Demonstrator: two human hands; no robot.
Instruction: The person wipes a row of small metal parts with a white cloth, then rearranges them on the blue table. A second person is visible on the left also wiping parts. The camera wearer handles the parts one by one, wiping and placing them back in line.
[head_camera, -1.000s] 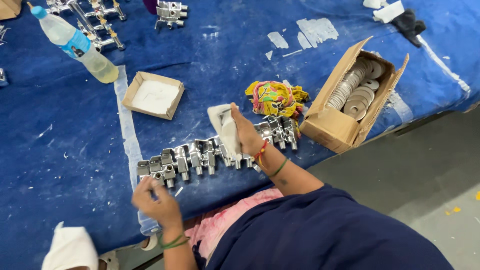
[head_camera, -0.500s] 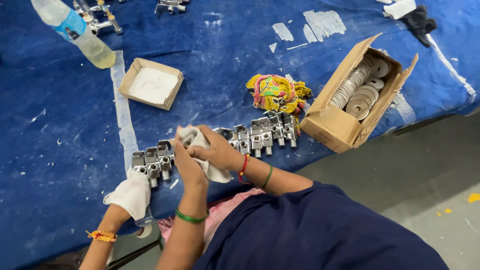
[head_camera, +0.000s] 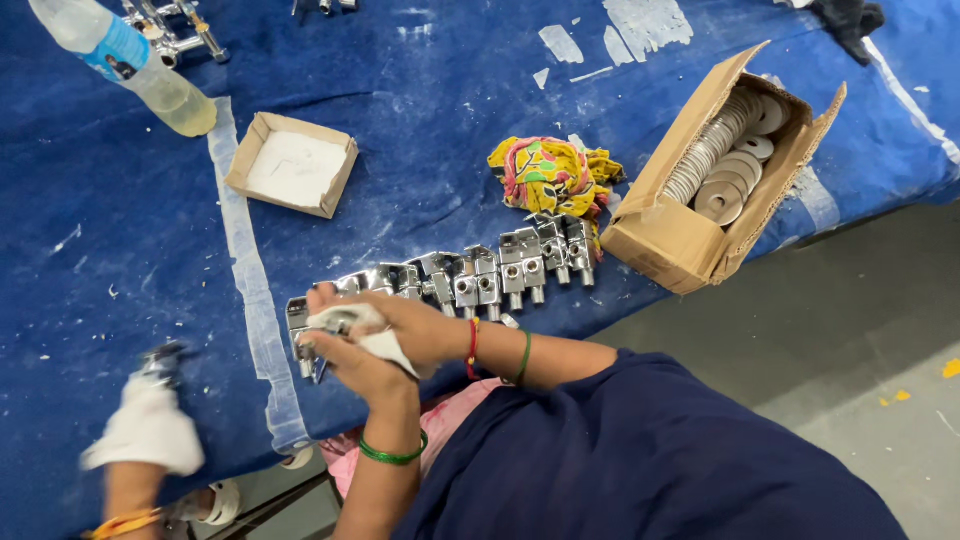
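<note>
A row of chrome tap fittings (head_camera: 480, 275) lies along the near edge of the blue table cover (head_camera: 420, 150). At the row's left end my two hands meet. My left hand (head_camera: 352, 372), with a green bangle at the wrist, grips a chrome fitting (head_camera: 300, 325) from below. My right hand (head_camera: 415, 325), with red thread and a green bangle, presses a white cloth (head_camera: 345, 320) over that fitting. Most of the fitting is hidden by the cloth and fingers.
A co-worker's hand wrapped in white cloth (head_camera: 145, 435) holds a blurred chrome part at lower left. An open carton of metal discs (head_camera: 725, 165) stands at right, a colourful rag (head_camera: 550, 172) beside it. Also here: a small white-lined box (head_camera: 292, 163), a plastic bottle (head_camera: 130, 60), more fittings (head_camera: 175, 30).
My hands have stayed together and shifted left along the row onto the end fitting. The co-worker's cloth-wrapped hand has drawn away toward the lower left with a chrome part.
</note>
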